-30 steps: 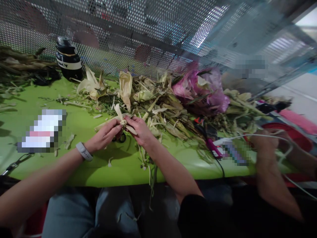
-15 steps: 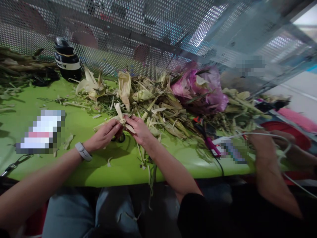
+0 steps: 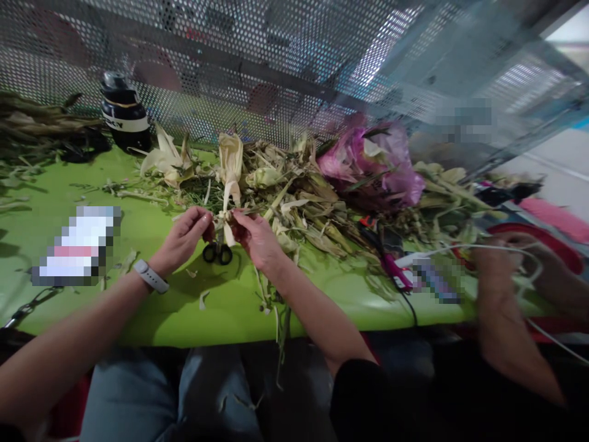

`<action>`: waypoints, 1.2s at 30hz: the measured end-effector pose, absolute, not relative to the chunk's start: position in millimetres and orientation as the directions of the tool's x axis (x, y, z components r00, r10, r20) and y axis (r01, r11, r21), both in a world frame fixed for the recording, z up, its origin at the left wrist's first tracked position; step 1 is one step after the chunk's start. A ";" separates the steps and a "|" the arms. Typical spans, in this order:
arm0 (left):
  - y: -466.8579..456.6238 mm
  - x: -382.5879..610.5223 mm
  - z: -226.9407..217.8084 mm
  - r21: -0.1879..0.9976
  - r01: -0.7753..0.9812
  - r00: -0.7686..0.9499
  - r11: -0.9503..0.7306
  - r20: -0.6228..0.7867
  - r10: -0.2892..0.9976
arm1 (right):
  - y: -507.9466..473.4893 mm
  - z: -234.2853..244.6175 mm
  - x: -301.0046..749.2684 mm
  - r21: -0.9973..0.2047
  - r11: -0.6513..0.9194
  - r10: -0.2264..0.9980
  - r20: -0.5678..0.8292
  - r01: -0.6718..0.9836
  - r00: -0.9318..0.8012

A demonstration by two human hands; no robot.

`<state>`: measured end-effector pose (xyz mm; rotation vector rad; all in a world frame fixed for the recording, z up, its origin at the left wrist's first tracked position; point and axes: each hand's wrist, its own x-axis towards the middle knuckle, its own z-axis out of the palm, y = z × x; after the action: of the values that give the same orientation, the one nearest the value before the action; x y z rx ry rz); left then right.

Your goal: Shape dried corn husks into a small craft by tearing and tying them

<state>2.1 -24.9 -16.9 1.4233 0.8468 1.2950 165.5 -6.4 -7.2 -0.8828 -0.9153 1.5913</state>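
Between my two hands is a small pale corn husk piece [image 3: 229,235], bunched at its middle, with one strip standing up and another hanging down. My right hand [image 3: 260,239] pinches it from the right with thumb and forefinger. My left hand [image 3: 184,236], with a watch at the wrist, is closed at its left side, the fingertips pressed together on a thin end of husk. Just below them, scissors [image 3: 217,253] lie on the green table [image 3: 184,316], their black handles toward me and the blades partly hidden. Behind stands a shaped husk flower [image 3: 230,156].
Dried husks [image 3: 317,221] heap along the back, near a pink plastic bag [image 3: 372,162]. A black bottle [image 3: 123,113] stands back left; a blurred phone [image 3: 78,245] lies left. A purple glue gun [image 3: 393,273] lies right. A co-worker's hands [image 3: 499,258] work beside a red bowl [image 3: 559,245].
My left hand has drawn back a little to the left and up, away from the husk's middle. The scissors' handles beneath now show more. The co-worker's hands shifted slightly right.
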 end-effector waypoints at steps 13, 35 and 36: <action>-25.9 9.5 -20.9 0.976 -0.218 0.205 0.002 0.043 0.978 | -15.1 -16.9 160.6 -0.950 0.027 0.992 0.064 -0.310 -0.111; -18.9 -10.9 -8.8 0.906 0.298 0.278 -0.299 0.217 0.936 | 7.5 -8.8 183.1 -0.998 0.062 0.944 0.051 0.021 -0.325; -18.9 -10.6 -9.6 0.913 0.276 0.222 -0.300 0.243 0.944 | 7.0 -10.6 181.3 -0.999 0.035 0.950 0.043 -0.033 -0.309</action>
<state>-10.6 -18.9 -9.6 1.7319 1.1425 1.1029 181.3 7.0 -10.6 -0.9934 -1.4337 1.4184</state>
